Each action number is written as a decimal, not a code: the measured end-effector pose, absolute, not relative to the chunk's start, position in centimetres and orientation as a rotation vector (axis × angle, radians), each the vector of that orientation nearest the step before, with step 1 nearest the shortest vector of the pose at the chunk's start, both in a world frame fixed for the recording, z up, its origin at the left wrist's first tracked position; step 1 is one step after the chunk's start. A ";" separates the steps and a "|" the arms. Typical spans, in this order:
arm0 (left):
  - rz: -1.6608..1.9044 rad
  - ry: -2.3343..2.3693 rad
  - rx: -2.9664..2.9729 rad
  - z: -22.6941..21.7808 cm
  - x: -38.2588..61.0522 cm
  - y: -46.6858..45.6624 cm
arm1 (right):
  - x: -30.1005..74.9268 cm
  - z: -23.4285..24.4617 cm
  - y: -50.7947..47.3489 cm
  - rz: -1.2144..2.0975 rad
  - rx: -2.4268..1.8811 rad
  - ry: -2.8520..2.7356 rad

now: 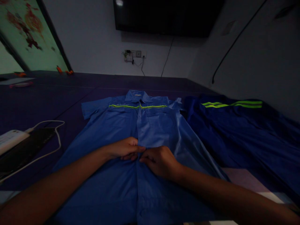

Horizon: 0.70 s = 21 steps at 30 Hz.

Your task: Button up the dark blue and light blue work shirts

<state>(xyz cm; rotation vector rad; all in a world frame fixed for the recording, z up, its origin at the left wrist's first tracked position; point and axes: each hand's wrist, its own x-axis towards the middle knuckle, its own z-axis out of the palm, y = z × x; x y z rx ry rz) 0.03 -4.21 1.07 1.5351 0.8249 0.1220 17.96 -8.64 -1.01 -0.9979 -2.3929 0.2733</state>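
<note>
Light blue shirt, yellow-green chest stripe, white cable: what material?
Light blue shirt: woven cloth, maybe polyester-cotton; soft folds, slight sheen.
Yellow-green chest stripe: probably fabric tape or piping; thin, vivid band.
White cable: likely smooth plastic or rubber sheath; even, loose curves.

Before me, a blue short-sleeved shirt point(154, 134) lies spread front up, slightly wrinkled, collar point(132, 97) toward the surface's point(70, 90) far edge, yellow-green stripe point(153, 107) across its chest.
</note>
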 end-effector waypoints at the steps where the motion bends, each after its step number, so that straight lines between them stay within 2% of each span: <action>1: 0.123 0.834 1.531 1.1 0.0 -4.2 | 18.0 -1.0 -8.6 0.289 -1.029 -2.368; 7: 0.083 0.899 1.585 1.4 0.1 -4.3 | 18.5 -1.1 -8.0 0.304 -1.121 -2.296; 21: 0.031 0.845 1.727 1.5 -0.1 -4.2 | 19.4 -0.8 -7.3 0.171 -0.981 -2.420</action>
